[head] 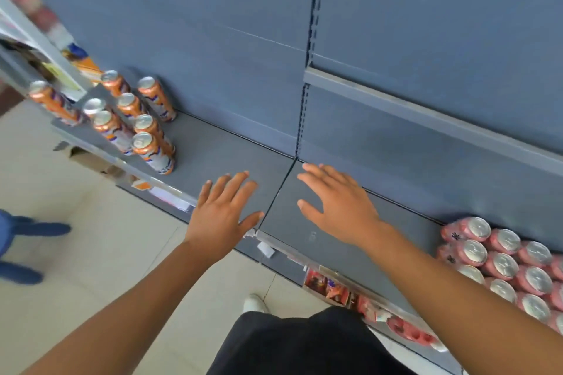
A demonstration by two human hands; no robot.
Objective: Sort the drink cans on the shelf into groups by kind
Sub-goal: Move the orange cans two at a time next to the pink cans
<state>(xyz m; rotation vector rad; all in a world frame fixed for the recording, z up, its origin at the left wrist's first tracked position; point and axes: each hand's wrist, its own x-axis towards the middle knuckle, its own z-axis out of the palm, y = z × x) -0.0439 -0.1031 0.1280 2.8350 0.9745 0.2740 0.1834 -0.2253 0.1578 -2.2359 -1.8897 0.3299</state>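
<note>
Both hands hover over the bare middle of the grey shelf (219,152), holding nothing; the left hand (224,210) has its fingers straight and spread just left of the seam (278,189) between the two shelf boards, and the right hand (338,207) is flat and relaxed just right of it. The orange cans (146,128) stand upright in a loose cluster at the far left end; the pink cans (502,265) are packed tight at the far right end, well apart from them. The kinds look already separated (one silver-topped can among the orange ones is too hidden to judge); so the step in hand seems to be a check or a tidy. To do it well, take one can at a time, grip it round the body, keep it upright, and set it touching its own kind; avoid sweeping an arm through the orange cluster, since tall slim cans near the shelf edge would likely tip.
</note>
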